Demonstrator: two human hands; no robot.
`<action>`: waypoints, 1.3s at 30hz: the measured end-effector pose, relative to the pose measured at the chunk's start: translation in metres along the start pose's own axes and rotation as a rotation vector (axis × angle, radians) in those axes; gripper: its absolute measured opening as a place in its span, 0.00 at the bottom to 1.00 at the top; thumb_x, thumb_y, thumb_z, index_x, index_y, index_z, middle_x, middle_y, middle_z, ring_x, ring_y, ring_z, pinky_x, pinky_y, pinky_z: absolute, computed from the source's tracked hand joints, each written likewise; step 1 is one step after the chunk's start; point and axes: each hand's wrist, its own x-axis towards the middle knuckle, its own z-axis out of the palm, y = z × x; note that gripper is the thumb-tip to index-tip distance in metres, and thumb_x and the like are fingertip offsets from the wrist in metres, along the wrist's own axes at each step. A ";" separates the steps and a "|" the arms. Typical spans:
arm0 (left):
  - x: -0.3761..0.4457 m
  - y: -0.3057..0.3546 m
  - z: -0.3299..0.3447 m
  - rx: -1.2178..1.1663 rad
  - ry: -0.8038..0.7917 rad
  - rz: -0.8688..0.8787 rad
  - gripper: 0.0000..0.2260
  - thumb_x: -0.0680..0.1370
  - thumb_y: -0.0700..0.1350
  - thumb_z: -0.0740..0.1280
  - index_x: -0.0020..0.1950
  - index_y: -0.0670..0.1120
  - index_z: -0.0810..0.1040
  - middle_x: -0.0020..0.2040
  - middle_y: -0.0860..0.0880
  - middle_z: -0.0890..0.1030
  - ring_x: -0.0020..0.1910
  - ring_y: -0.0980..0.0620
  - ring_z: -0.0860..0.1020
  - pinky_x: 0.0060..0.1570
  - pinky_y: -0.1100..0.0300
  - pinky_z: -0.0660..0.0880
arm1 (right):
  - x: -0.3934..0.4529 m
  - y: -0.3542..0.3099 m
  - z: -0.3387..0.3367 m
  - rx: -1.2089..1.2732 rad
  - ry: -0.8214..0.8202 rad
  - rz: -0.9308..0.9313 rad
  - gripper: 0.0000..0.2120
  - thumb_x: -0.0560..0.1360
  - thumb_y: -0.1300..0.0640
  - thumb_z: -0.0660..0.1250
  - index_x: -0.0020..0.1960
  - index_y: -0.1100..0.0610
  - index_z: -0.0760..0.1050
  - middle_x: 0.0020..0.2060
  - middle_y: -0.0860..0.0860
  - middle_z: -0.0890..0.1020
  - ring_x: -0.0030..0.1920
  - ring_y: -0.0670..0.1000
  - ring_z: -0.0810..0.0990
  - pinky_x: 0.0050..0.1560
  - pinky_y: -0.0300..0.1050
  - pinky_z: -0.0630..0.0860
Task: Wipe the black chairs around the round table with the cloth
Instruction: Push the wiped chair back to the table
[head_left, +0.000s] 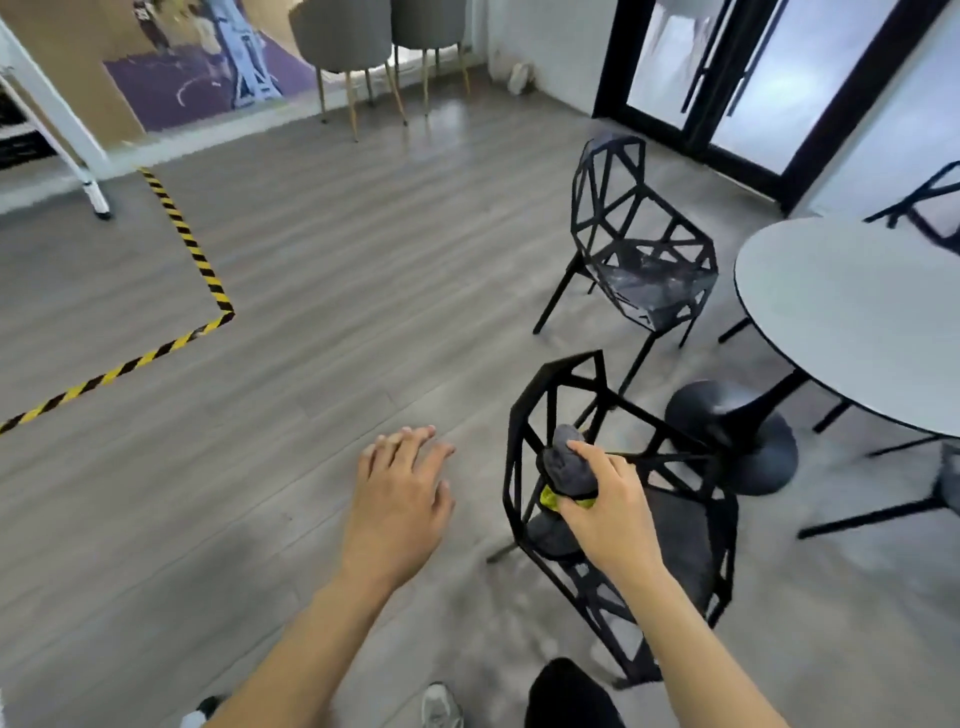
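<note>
Dark grey cloth (566, 462), bunched into a wad with a yellow-green edge showing beneath it, pressed against the inner face of the backrest of the nearest black chair (623, 499). The right hand (605, 504) is closed around the wad, fingers curled over its top, thumb side toward the open lattice; bunching the cloth probably lets it bear on the narrow struts of the frame one at a time. The left hand (402, 493) hangs free to the left of this chair, palm down and fingers spread, holding nothing and touching nothing, likely kept there for balance or ready to steady the backrest. A second black chair (639, 244) of the same faceted lattice design stands beyond the nearest chair, its seat turned toward the round surface (852, 306), which lies to the right of both on a black pedestal base (732, 431). Parts of further black chairs show past the surface's far edge and beneath its right side. Judged from the cloth's position, wiping is under way on the nearest chair's backrest, with the other chairs yet to be reached.
</note>
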 end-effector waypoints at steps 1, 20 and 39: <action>0.010 -0.008 0.000 -0.004 -0.011 0.028 0.16 0.75 0.45 0.70 0.63 0.50 0.78 0.67 0.48 0.77 0.67 0.45 0.72 0.66 0.43 0.71 | -0.002 -0.004 0.003 -0.004 0.013 0.023 0.32 0.71 0.54 0.77 0.71 0.45 0.70 0.55 0.43 0.73 0.58 0.47 0.72 0.60 0.44 0.74; 0.235 -0.029 0.077 0.137 -0.326 0.755 0.18 0.69 0.45 0.75 0.59 0.50 0.81 0.58 0.48 0.81 0.57 0.44 0.79 0.57 0.48 0.76 | 0.082 -0.005 0.096 0.202 0.243 0.553 0.31 0.71 0.47 0.75 0.71 0.44 0.69 0.57 0.47 0.74 0.59 0.50 0.73 0.61 0.45 0.73; 0.398 0.022 0.218 0.498 -0.777 1.577 0.23 0.82 0.62 0.57 0.76 0.57 0.67 0.76 0.47 0.67 0.78 0.44 0.59 0.75 0.49 0.59 | 0.148 -0.049 0.224 -0.251 0.243 1.167 0.40 0.64 0.39 0.78 0.72 0.40 0.66 0.60 0.49 0.75 0.57 0.57 0.76 0.53 0.56 0.73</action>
